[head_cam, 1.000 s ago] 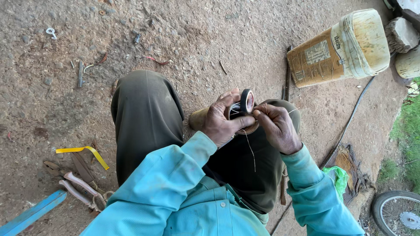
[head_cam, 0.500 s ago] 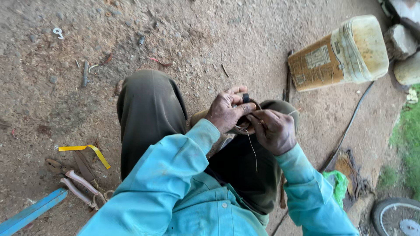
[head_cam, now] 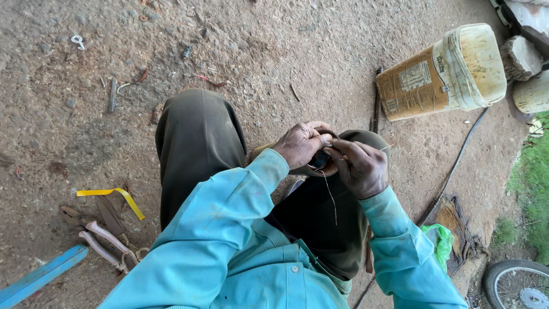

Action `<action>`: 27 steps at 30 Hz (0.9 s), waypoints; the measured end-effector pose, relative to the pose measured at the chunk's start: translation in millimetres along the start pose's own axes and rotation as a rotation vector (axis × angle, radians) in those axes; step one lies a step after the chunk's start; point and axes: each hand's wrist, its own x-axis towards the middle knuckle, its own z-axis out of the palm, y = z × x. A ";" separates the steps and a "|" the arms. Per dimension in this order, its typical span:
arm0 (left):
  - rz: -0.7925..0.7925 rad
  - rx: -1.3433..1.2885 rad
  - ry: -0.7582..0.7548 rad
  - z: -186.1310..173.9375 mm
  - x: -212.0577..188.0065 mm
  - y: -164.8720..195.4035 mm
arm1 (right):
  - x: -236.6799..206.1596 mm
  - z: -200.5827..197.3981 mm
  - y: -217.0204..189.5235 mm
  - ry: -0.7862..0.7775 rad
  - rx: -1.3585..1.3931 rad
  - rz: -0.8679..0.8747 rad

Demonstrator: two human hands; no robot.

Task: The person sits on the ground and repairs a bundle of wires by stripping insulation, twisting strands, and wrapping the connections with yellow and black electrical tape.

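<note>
Both hands meet above my knees as I crouch over bare dirt. My left hand [head_cam: 298, 144] and my right hand [head_cam: 360, 167] close together around a small dark roll of tape [head_cam: 320, 160], which is mostly hidden between the fingers. Under the hands a brown rounded object [head_cam: 323, 170] peeks out. A thin pale wire or thread [head_cam: 330, 197] hangs down from the hands over my dark trousers. Turquoise sleeves cover both arms.
A yellowish plastic container [head_cam: 443, 71] lies on its side at the upper right. Pliers [head_cam: 106, 246], a yellow strip [head_cam: 111, 194] and a blue bar [head_cam: 40, 277] lie at lower left. A dark cable [head_cam: 457, 163], a green bag [head_cam: 440, 243] and a wheel [head_cam: 517, 286] sit on the right.
The tape roll, held up and plainly visible a second ago, has been drawn down between both hands and is now mostly covered by the fingers. The hands have closed in together.
</note>
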 end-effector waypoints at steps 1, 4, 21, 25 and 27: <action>-0.033 0.075 0.043 -0.2 -1.0 -0.1 | 1.6 -1.1 -3.0 -0.002 0.032 0.016; 0.019 0.269 0.196 3.7 -7.9 -4.0 | 8.0 -7.7 -9.4 -0.044 0.065 -0.019; 0.394 0.520 0.519 19.3 -45.4 -14.3 | 1.3 -1.1 35.6 -0.221 0.514 0.560; 0.352 0.524 0.482 25.2 -56.9 -8.8 | 2.2 0.7 49.3 -0.301 0.659 0.664; 0.330 0.640 0.424 24.8 -56.1 -5.1 | 0.9 0.9 50.3 -0.286 0.586 0.674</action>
